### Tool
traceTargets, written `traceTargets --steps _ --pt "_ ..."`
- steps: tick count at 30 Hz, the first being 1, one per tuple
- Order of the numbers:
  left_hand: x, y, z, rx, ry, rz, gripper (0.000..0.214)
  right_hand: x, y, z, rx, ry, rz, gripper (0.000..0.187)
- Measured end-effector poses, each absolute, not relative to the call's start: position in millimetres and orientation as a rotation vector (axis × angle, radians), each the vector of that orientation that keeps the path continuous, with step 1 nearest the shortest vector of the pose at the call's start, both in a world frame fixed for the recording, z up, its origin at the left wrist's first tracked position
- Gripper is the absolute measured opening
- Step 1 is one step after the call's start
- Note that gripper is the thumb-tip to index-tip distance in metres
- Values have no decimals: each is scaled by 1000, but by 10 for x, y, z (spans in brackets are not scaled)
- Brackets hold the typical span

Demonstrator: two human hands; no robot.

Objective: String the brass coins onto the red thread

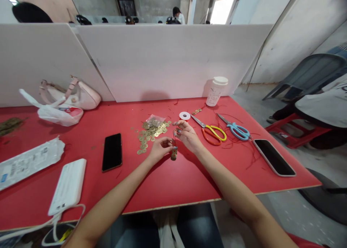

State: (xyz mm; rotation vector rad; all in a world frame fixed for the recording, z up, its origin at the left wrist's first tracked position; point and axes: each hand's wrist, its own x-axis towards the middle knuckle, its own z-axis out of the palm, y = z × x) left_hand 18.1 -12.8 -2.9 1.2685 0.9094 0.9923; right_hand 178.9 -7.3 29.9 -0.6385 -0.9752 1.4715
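Note:
Over the middle of the red table (168, 183), my left hand (159, 149) pinches a small stack of brass coins (174, 153) strung on red thread. My right hand (187, 134) is closed just above it, fingers pinching the red thread at the top of the stack. A loose pile of brass coins (150, 130) lies just behind my left hand, with a small clear bag (155, 118) at its far side. A spool of red thread (184, 116) sits right behind my right hand.
Orange-and-yellow scissors (213, 132) and blue scissors (237, 129) lie to the right, among red thread scraps. Two phones (112, 151) (273, 157), a white power bank (69, 186), a white cup (216, 91), a pink bag (78, 94) and white partitions (168, 60) surround the work area.

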Motion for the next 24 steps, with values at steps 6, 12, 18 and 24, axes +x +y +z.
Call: traceTargets --steps 6,12,18,24 --pt "199 -124 -21 1266 867 1005 27 1808 -102 296 -648 -1060 1457 25" --pt "199 -128 17 1280 846 1009 23 1826 -123 310 -656 -1126 1475 21" --pt "201 -150 6 1288 858 1001 24 1891 -61 287 -667 -1118 1409 26" --pt "205 -158 7 1298 813 992 22 1878 -87 297 -648 -1111 1504 27"
